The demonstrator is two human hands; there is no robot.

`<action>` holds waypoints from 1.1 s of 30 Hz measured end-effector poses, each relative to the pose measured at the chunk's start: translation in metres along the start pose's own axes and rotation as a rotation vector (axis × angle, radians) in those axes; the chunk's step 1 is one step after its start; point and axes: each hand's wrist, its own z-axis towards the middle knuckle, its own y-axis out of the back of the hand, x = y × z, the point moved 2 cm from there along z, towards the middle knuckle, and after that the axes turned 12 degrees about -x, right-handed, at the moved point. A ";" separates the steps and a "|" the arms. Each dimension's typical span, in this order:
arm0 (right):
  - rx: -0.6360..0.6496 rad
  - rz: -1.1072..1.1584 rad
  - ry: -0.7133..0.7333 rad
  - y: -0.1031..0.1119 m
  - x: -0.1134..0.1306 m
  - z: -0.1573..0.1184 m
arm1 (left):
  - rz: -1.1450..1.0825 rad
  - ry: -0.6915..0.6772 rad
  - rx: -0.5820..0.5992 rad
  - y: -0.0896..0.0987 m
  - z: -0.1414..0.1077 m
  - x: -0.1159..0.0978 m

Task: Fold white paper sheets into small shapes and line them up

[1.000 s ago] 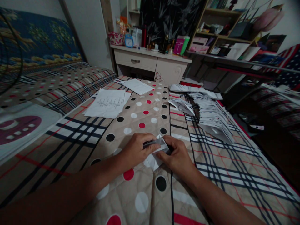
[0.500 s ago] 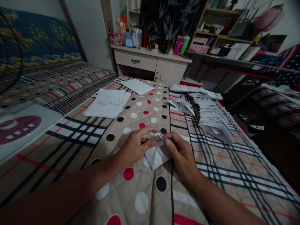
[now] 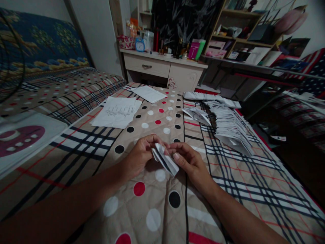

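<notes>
A small folded white paper is held between both hands above the dotted bedspread, tilted so that its layered edges show. My left hand grips its upper left side, with the fingers curled behind it. At its right side, my right hand pinches the paper between thumb and fingers. Beyond my hands, to the right, a single folded paper piece lies beside a long row of stacked folded papers.
Printed sheets and another white paper stack lie at the back left of the bed. A white box with a pink oval sits at the left edge. A dresser stands beyond the bed.
The paper has been turned from lying broad side up to a tilted, narrower position. My left hand has moved slightly left and its fingers have curled more around the paper.
</notes>
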 end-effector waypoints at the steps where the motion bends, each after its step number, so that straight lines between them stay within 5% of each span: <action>1: -0.004 -0.010 0.005 0.000 0.000 0.000 | -0.013 -0.009 0.016 0.000 0.000 -0.001; 9: -0.029 -0.003 -0.033 0.000 -0.002 0.003 | 0.058 0.031 0.047 0.000 0.000 0.003; 14: -0.283 0.048 0.025 0.006 0.001 0.005 | -0.007 0.063 -0.120 0.002 0.005 0.003; 17: -0.382 0.049 0.058 0.007 0.003 0.005 | 0.016 0.059 -0.124 0.003 0.006 0.003; 23: -0.332 -0.001 0.080 0.005 0.003 0.003 | 0.304 -0.042 -0.111 0.003 0.005 0.007; 33: -0.205 -0.145 0.101 0.006 0.002 0.002 | 0.401 -0.076 -0.010 -0.001 0.004 0.008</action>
